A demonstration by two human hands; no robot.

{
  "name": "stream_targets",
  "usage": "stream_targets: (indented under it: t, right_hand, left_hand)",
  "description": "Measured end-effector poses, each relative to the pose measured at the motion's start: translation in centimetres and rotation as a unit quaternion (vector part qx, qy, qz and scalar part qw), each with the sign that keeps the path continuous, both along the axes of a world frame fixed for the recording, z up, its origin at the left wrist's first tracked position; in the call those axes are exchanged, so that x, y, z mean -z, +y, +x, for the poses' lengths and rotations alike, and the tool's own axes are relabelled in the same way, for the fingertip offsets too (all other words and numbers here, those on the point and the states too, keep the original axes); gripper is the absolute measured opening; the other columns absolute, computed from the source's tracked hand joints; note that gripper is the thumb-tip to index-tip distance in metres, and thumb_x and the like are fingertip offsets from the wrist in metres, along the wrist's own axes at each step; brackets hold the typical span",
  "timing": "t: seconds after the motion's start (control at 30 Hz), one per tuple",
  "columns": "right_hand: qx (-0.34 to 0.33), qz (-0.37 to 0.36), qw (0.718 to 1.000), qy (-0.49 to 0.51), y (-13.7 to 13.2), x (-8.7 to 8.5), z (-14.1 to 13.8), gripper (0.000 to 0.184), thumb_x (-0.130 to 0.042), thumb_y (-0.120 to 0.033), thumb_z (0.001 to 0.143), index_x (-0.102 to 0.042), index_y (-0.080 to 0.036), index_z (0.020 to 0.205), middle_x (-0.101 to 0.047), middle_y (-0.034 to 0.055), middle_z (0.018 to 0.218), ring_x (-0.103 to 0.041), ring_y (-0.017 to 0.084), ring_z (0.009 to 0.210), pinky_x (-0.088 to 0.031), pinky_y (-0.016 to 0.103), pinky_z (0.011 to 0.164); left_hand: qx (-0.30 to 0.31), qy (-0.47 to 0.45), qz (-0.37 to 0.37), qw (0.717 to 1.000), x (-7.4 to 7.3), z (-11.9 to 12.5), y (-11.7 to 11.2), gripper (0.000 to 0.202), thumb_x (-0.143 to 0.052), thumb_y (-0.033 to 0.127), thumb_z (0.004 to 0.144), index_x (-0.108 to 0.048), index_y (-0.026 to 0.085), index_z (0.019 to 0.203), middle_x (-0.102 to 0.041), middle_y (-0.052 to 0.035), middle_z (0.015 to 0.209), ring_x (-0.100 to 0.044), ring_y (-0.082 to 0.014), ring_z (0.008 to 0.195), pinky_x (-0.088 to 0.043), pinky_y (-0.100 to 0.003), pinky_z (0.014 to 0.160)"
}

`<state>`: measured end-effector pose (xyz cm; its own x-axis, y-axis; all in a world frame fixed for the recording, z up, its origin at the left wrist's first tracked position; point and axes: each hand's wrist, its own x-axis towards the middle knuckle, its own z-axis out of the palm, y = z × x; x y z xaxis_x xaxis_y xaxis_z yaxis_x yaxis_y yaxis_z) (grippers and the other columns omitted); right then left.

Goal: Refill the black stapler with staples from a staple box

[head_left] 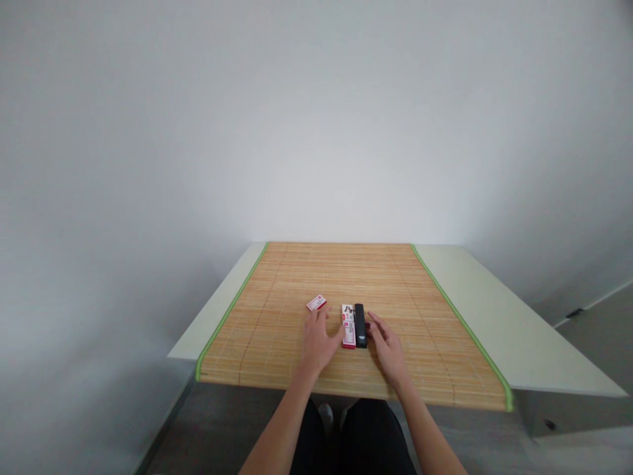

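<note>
A black stapler [361, 325] lies on a bamboo mat [277, 316], close beside a long red-and-white box [349, 326]. A smaller red-and-white box [316, 303] lies a little to the left. My left hand [319, 342] rests flat on the mat with fingers spread, fingertips next to the long box and just below the small box. My right hand [387, 348] lies on the mat with fingers stretched toward the stapler, touching or nearly touching its right side. Neither hand holds anything.
The mat has green side edges and covers the middle of a pale table [494, 310] set against a white wall. Bare table strips show on both sides. Grey floor lies beyond the right edge.
</note>
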<state>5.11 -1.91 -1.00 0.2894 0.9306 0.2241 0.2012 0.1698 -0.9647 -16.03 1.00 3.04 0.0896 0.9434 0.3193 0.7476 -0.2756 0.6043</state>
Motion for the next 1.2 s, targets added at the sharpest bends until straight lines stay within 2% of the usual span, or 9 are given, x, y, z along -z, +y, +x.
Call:
stream_targets:
  t: [0.13,0.33,0.53,0.67,0.8,0.93,1.03,1.13,1.2]
  right_hand:
    - [-0.012,-0.019,1.000,0.004,-0.1,-0.4,0.0,0.058,-0.052,-0.062,0.095,-0.064,-0.025,0.138,-0.073,0.0096,0.126,-0.068,0.032,0.118,-0.049,0.054,0.109]
    - [-0.030,-0.020,0.999,0.013,0.0,-0.1,0.2,0.056,-0.053,-0.060,0.096,-0.062,-0.025,0.140,-0.074,0.0094,0.124,-0.069,0.030,0.115,-0.050,0.051,0.108]
    - [-0.022,-0.019,0.999,0.019,0.0,0.3,0.1,0.057,-0.056,-0.062,0.094,-0.064,-0.027,0.138,-0.075,0.0092,0.123,-0.068,0.031,0.117,-0.050,0.050,0.108]
    - [-0.024,-0.020,0.999,0.024,0.1,0.7,0.2,0.057,-0.056,-0.061,0.095,-0.062,-0.027,0.140,-0.075,0.0093,0.121,-0.070,0.030,0.112,-0.052,0.050,0.105]
    - [-0.020,-0.017,1.000,0.015,0.1,0.8,0.2,0.057,-0.057,-0.059,0.095,-0.061,-0.026,0.140,-0.076,0.0099,0.118,-0.072,0.029,0.107,-0.053,0.049,0.102]
    - [-0.024,-0.016,1.000,0.007,-0.1,0.3,0.1,0.055,-0.057,-0.058,0.095,-0.062,-0.024,0.138,-0.076,0.0105,0.117,-0.072,0.028,0.104,-0.054,0.048,0.100]
    - [-0.032,-0.020,0.999,0.006,-0.2,-0.4,-0.2,0.055,-0.057,-0.056,0.095,-0.061,-0.024,0.139,-0.076,0.0104,0.117,-0.072,0.027,0.104,-0.054,0.047,0.101]
    - [-0.038,-0.025,0.999,0.004,-0.3,-0.8,-0.5,0.056,-0.060,-0.055,0.093,-0.058,-0.024,0.140,-0.074,0.0108,0.119,-0.071,0.027,0.106,-0.056,0.045,0.097]
    - [-0.025,-0.024,0.999,-0.015,-0.3,-0.9,-0.8,0.059,-0.066,-0.054,0.090,-0.058,-0.024,0.140,-0.074,0.0112,0.118,-0.071,0.027,0.103,-0.058,0.044,0.091]
  left_hand:
    - [0.081,-0.010,-0.035,0.996,-0.2,2.6,-2.4,0.067,-0.076,0.042,0.080,-0.049,0.032,0.141,-0.059,-0.0078,0.132,-0.057,-0.0293,0.122,-0.046,-0.042,0.105]
    - [0.060,-0.052,-0.062,0.995,0.2,2.1,-2.7,0.058,-0.072,0.030,0.083,-0.052,0.030,0.137,-0.064,-0.0066,0.125,-0.062,-0.0255,0.114,-0.049,-0.036,0.098]
    - [-0.056,-0.061,-0.030,0.996,1.1,-3.4,-1.8,0.045,-0.065,0.029,0.089,-0.056,0.025,0.133,-0.064,-0.0072,0.121,-0.062,-0.0241,0.114,-0.048,-0.038,0.102]
    - [-0.119,-0.007,-0.007,0.993,1.7,-7.4,-1.6,0.041,-0.065,0.028,0.088,-0.059,0.023,0.127,-0.064,-0.0084,0.118,-0.061,-0.0276,0.113,-0.047,-0.043,0.101]
    - [-0.153,0.039,0.049,0.986,1.5,-6.5,-3.3,0.047,-0.065,0.032,0.090,-0.055,0.023,0.135,-0.059,-0.0116,0.129,-0.053,-0.0326,0.124,-0.042,-0.052,0.108]
    - [-0.017,0.047,0.056,0.997,0.9,-1.5,-4.5,0.058,-0.066,0.040,0.090,-0.048,0.027,0.144,-0.055,-0.0108,0.137,-0.048,-0.0320,0.131,-0.038,-0.049,0.112]
    - [0.037,0.054,0.004,0.998,0.7,1.0,-3.9,0.048,-0.066,0.041,0.090,-0.056,0.027,0.135,-0.059,-0.0099,0.128,-0.053,-0.0313,0.122,-0.042,-0.046,0.105]
    - [0.048,0.054,-0.026,0.997,0.7,0.7,-3.2,0.030,-0.061,0.035,0.093,-0.063,0.026,0.121,-0.063,-0.0083,0.117,-0.057,-0.0287,0.114,-0.044,-0.043,0.099]
    - [0.077,0.046,-0.027,0.996,0.7,-0.5,-3.3,0.030,-0.063,0.031,0.091,-0.065,0.027,0.120,-0.063,-0.0071,0.115,-0.057,-0.0275,0.112,-0.044,-0.042,0.098]
